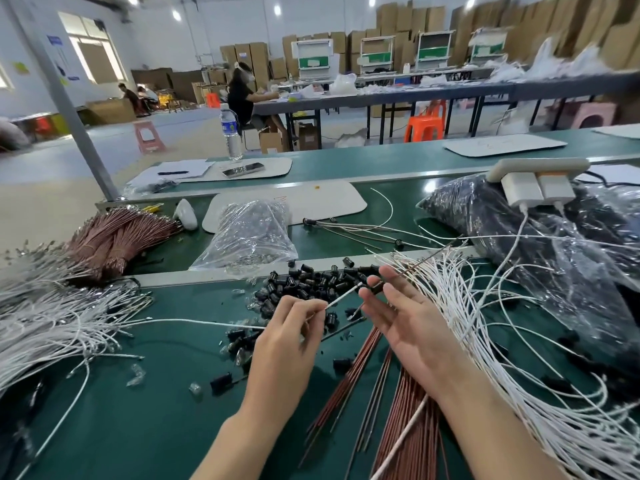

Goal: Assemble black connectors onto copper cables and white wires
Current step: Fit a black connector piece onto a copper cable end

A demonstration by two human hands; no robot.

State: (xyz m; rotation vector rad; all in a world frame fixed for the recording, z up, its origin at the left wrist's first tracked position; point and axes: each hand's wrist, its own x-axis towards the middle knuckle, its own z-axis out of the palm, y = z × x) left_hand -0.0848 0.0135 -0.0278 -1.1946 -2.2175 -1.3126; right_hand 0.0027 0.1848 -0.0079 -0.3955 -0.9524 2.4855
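Observation:
My left hand [291, 327] pinches a white wire [341, 295] near its end, and the tip points up and right. My right hand [405, 317] is palm up, its fingertips pinching a black connector [377, 287] with a thin cable running out of it to the upper right. The wire tip sits just left of that connector. A pile of loose black connectors [311, 282] lies behind both hands. Copper cables [398, 403] fan out on the green table [145, 427] under my right forearm. Loose white wires [485, 323] spread to the right.
A big bundle of white wires [45, 317] lies at left, with a tied copper bundle [117, 237] behind it. A clear plastic bag [249, 233] sits at centre and a dark bag [540, 237] under a white power strip [533, 178] at right. A person works at a far table.

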